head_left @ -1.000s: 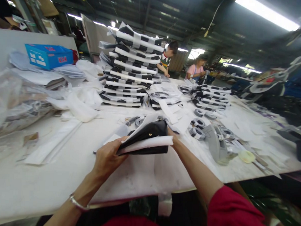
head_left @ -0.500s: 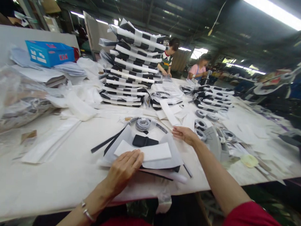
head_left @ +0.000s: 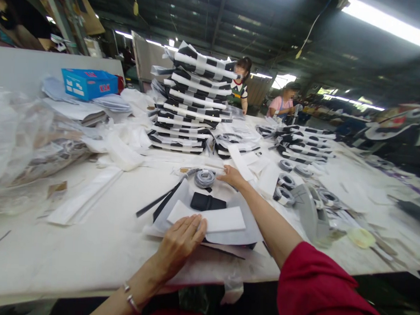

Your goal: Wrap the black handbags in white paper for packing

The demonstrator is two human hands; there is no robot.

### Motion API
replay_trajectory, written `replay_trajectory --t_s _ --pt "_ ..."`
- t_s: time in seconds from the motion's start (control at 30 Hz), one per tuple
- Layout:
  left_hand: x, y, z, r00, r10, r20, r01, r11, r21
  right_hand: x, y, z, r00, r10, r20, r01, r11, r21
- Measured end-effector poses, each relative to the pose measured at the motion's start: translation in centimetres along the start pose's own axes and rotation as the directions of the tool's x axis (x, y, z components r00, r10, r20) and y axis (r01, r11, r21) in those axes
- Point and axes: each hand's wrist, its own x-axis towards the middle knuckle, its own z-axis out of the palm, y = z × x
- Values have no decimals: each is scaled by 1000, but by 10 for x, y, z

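Note:
My left hand lies with its fingers flat on a white foam strip. Under the strip is a sheet of pale wrapping paper, spread over a black piece with dark edges showing. A small black case rests just beyond the strip. My right hand reaches over the far side of this bundle, fingers apart and nothing visible in them. It is close to the right of a coiled grey strap. A dark strap sticks out on the left.
A tall stack of black bags with white bands stands behind, and a lower stack is to the right. Coiled straps and a grey tape dispenser lie right. A blue box sits left. Two people work beyond.
My right hand has moved left and away from me, from the paper's right edge to beside the coiled strap. The left hand stays on the foam strip. The whole view has shifted slightly.

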Motion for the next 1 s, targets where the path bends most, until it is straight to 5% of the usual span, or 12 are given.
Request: replay_trajectory --t_s 0.3,0.6,0.83,1.0 --pt "-3 2 3 997 -14 74 16 1000 -19 -20 -2 -19 999 -32 12 32 999 4" --pt "-2 6 1 990 -23 138 27 999 -28 -131 -32 -54 941 -319 115 322 947 -9" --pt "-3 8 1 983 -37 177 50 997 -67 -197 -21 -37 886 -447 124 459 810 -364" --pt "-3 10 1 986 -39 160 50 996 -67 -223 -10 -23 811 -585 24 544 737 -401"
